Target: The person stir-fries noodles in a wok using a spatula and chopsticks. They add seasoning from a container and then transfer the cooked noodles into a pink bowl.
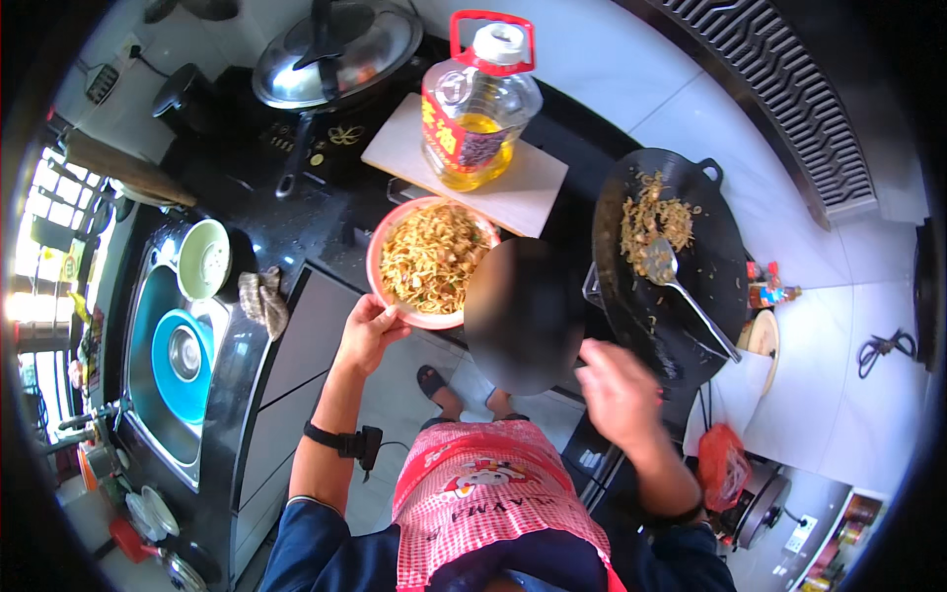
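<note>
My left hand point(370, 331) grips the near-left rim of a pink-edged bowl point(375, 259), its thumb on top. Stir-fried noodles point(433, 259) fill the bowl. A dark, blurred oval patch point(525, 318) covers the bowl's right edge and the area beside it. My right hand point(620, 396) is motion-blurred at the lower right of this patch; whether its fingers hold anything cannot be made out. To the right, a black wok point(714, 244) contains leftover noodles point(651, 218) along its far side. A metal spatula point(661, 263) rests in it, handle over the near-right rim.
A large oil bottle point(473, 126) stands on a board point(536, 189) behind the bowl. A lidded pan point(348, 55) sits at the back left. Leftward, a sink point(148, 348) holds a blue basin point(166, 362); a cloth point(263, 302) lies beside it. A red bag point(721, 466) hangs at right.
</note>
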The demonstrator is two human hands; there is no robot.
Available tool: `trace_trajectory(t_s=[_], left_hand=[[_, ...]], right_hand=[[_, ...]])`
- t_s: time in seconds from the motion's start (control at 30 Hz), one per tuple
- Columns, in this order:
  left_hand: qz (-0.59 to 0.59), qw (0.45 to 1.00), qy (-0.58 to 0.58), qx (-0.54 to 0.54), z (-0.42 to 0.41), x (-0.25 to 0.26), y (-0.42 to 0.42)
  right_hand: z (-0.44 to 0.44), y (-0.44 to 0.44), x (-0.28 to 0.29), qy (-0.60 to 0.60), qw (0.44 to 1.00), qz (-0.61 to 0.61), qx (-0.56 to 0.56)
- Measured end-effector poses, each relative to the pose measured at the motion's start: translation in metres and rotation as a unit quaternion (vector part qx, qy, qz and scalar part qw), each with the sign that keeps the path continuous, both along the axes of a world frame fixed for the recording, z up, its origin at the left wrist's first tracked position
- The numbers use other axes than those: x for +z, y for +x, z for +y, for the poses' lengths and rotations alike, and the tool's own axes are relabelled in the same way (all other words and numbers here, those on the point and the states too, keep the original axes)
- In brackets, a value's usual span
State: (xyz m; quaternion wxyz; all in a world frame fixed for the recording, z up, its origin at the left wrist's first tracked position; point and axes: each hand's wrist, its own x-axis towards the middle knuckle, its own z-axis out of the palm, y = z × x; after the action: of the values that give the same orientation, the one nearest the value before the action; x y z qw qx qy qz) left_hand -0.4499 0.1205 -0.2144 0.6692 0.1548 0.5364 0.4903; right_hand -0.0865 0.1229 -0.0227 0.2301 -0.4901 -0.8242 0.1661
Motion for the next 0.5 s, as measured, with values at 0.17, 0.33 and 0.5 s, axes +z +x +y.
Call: trace_trajectory(t_s=[0.17, 0.33, 0.5], left_hand=[[0.001, 1.000, 0.012, -0.012, -0.008, -0.001, 0.020], [-0.037, 0.998, 0.004, 0.043, -0.022, 0.005, 0.035], [-0.005, 0.985, 0.000, 0.174, -0.042, 0.003, 0.043]], right_hand=[[0.054, 0.162, 0.037, 0.020, 0.943, -0.297, -0.147], [0.078, 0.246, -0.008, -0.094, 0.843, -0.520, -0.098], [0.099, 0.282, -0.032, -0.174, 0.864, -0.467, -0.066]])
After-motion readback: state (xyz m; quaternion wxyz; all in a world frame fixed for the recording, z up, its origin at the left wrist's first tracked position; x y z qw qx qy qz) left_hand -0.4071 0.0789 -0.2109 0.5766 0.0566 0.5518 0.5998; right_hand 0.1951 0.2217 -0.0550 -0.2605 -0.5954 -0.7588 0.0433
